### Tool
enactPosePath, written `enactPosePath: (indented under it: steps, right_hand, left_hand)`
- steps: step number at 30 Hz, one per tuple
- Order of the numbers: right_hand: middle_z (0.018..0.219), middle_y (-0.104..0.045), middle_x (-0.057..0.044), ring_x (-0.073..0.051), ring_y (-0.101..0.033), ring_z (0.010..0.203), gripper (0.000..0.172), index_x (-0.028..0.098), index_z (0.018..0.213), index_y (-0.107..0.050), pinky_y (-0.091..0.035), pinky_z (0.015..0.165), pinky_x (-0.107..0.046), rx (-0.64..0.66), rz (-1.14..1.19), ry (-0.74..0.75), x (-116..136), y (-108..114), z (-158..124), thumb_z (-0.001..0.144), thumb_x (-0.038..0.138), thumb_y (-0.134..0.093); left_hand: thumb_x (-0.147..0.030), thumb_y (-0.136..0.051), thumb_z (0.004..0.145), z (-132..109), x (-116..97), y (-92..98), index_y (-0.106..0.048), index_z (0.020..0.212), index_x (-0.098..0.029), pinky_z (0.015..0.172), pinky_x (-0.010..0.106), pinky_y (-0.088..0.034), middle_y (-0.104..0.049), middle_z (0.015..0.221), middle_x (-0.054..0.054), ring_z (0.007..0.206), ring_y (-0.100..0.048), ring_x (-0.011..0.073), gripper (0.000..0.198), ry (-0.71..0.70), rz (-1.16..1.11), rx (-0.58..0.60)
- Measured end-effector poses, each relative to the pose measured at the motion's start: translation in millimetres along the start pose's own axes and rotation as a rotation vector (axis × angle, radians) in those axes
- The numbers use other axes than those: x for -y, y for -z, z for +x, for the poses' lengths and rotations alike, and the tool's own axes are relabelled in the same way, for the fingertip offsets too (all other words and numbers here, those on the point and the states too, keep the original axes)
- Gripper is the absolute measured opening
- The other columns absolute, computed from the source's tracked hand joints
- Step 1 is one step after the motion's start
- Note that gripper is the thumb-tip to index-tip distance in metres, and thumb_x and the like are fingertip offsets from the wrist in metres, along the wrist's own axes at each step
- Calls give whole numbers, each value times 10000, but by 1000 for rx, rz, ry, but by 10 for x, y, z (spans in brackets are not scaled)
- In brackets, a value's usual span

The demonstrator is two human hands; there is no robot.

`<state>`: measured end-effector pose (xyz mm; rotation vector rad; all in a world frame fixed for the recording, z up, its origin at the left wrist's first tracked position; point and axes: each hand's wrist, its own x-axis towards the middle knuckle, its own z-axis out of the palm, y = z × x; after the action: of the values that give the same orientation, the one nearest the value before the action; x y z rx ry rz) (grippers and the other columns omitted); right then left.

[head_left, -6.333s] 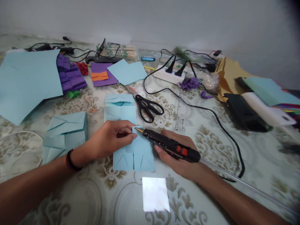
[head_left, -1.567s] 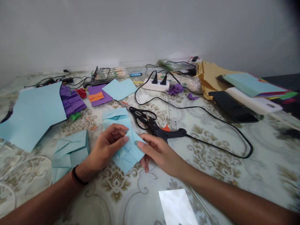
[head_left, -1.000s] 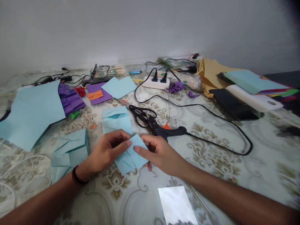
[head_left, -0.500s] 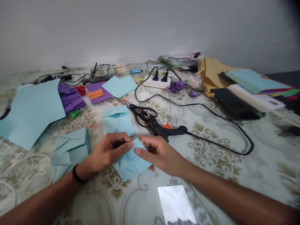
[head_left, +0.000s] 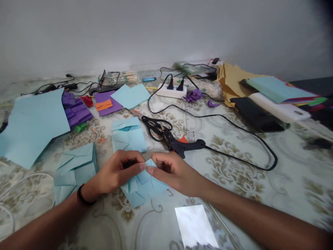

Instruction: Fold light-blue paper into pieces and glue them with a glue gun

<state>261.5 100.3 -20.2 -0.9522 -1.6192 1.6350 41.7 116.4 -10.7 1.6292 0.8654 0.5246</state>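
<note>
A creased light-blue sheet of paper [head_left: 145, 187] is held between both hands above the patterned tablecloth. My left hand [head_left: 121, 172] pinches its upper edge between thumb and fingers. Close beside it, my right hand [head_left: 173, 172] grips the same paper, thumb on top and fingers behind. The two thumb tips nearly meet near the top corner. One folded light-blue paper [head_left: 130, 133] lies just beyond my left hand, and another folded light-blue paper [head_left: 75, 170] rests left of my left wrist.
Black scissors [head_left: 156, 126] and a black glue gun [head_left: 182, 144] lie beyond my hands, its cord looping right. A white power strip [head_left: 171, 91] sits near the wall. Large blue paper [head_left: 36, 121] and purple folded papers [head_left: 78, 113] lie left. Brown paper [head_left: 231, 80] is piled at right.
My thumbs have come closer together at the paper's top corner, and my right hand covers more of it. The paper has tilted slightly, and the whole view has shifted a little.
</note>
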Motion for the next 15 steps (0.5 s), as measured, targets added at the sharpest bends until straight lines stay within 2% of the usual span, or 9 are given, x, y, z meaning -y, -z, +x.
enactPosePath:
  steps: [9,13,15]
  right_hand:
    - [523,-369,91,-70,-345,456,432,201,664,-445,-232,429,-209,17,40,-41,4,2,-12,913,432,-712]
    - [481,-440,81,-92,-441,422,393,204,707,-497,-315,426,-207,37,40,-77,-1,1,-4,960,480,-616]
    - [475,-427,80,-92,-427,427,408,206,692,-492,-319,435,-209,34,22,-70,1,2,-2,968,491,-587]
  left_hand:
    - [-359,-590,999,-9,-2,3,-654,773,-140,550,244,-272,-466,660,-32,627,-367,104,322,2,16,26]
    - [-380,-594,996,4,-9,-9,-666,785,-139,541,247,-266,-460,646,-33,609,-362,103,329,18,13,30]
    - [-388,-594,993,9,-17,-14,-666,787,-138,542,250,-271,-463,645,-29,609,-368,107,332,29,15,34]
